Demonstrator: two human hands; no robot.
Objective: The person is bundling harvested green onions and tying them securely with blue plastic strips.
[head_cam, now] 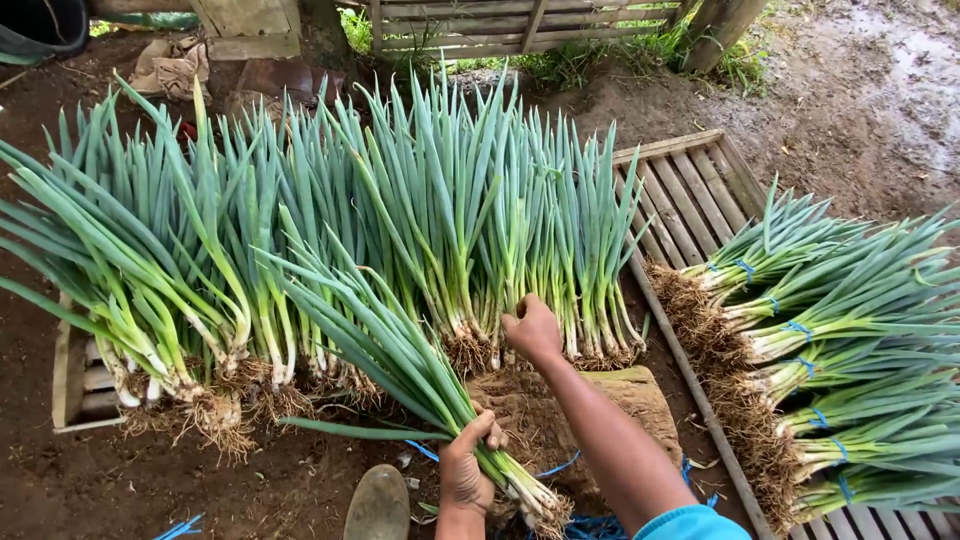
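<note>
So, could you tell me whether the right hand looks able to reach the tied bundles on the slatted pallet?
Probably yes: the right hand is free, and nothing stands between it and the tied bundles.

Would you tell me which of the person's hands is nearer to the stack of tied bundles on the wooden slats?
Right. The right hand reaches into the loose green onions, left of the tied bundles. The left hand grips a bunch farther left.

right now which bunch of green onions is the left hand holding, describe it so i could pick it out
Start at the long row of loose green onions lying on the wooden pallet. In front of it, near the bottom edge, the left hand grips one bunch. Unlike the row, it lies slanted, roots toward the person, and unlike the stacked bundles on the right, no blue tie shows around it.
</note>
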